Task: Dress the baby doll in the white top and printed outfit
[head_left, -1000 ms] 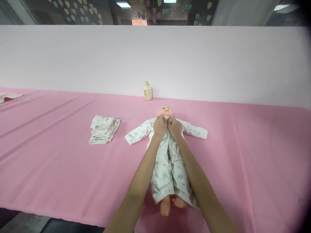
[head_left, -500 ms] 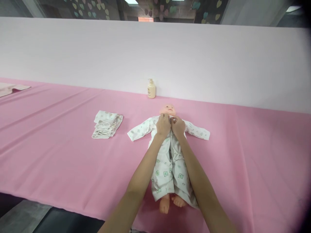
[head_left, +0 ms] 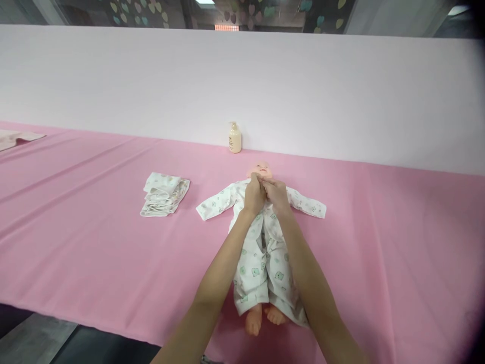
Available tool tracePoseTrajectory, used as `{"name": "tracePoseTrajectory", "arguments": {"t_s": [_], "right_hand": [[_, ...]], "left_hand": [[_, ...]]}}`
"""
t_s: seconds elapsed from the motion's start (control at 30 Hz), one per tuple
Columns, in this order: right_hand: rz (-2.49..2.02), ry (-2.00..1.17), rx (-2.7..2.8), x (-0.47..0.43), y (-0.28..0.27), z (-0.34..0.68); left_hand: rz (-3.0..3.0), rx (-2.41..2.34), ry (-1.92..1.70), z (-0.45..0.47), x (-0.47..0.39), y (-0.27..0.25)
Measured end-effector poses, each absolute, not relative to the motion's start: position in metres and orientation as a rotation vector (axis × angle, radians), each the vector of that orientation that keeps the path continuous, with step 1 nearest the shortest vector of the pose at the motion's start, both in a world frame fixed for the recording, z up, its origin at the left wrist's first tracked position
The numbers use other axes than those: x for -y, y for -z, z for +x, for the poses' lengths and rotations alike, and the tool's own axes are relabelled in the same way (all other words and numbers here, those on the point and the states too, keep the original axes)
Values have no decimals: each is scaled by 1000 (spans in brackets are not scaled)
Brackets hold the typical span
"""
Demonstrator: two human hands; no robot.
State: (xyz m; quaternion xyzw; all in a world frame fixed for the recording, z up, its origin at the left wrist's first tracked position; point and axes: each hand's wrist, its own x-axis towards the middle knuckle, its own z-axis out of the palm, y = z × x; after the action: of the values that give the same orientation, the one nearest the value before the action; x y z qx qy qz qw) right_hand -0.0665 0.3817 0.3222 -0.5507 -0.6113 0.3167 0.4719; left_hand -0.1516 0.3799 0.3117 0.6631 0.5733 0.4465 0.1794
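Both hands (head_left: 265,194) pinch the romper (head_left: 261,258) collar below the doll's chin.

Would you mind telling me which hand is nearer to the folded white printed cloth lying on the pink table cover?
Left. The left hand is closer to the folded white printed cloth; the right hand is just beyond it, farther away.

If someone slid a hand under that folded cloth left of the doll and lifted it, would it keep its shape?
Probably not. The folded cloth looks thin and soft, its layers loosely stacked with uneven edges, so it would likely droop and start unfolding. It seems light for its size. Pushed across the pink table cover, it would probably bunch up rather than slide neatly.
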Motion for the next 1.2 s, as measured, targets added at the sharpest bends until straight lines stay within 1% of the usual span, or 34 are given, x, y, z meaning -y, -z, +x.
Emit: {"name": "tracePoseTrajectory", "arguments": {"t_s": [0.1, 0.17, 0.3, 0.37, 0.43, 0.6, 0.8, 1.0, 1.2], "right_hand": [[-1400, -820, 1500, -383, -328, -51], [-1513, -728, 1580, -384, -328, -40], [-1702, -628, 1812, -382, -327, -32], [-1724, -601, 1874, -379, -329, -33], [-1709, -577, 1905, -378, -330, -36], [-1761, -630, 1882, -378, -331, -37], [-1832, -575, 1809, -374, -334, -38], [-1519, -822, 1817, -371, -341, -27], [-1406, -1083, 1733, -368, -346, -20]], "left_hand": [[1871, -1606, -1205, -158, -378, -318], [1858, -1647, -1111, -165, -377, -324], [1836, -1635, -716, -176, -373, -336], [1845, -1588, -610, -179, -371, -339], [1857, -1563, -602, -180, -370, -339], [2002, -1541, -648, -180, -370, -338], [2066, -1496, -689, -177, -367, -346], [1986, -1423, -703, -181, -367, -344], [1994, -1441, -705, -181, -364, -346]]}}
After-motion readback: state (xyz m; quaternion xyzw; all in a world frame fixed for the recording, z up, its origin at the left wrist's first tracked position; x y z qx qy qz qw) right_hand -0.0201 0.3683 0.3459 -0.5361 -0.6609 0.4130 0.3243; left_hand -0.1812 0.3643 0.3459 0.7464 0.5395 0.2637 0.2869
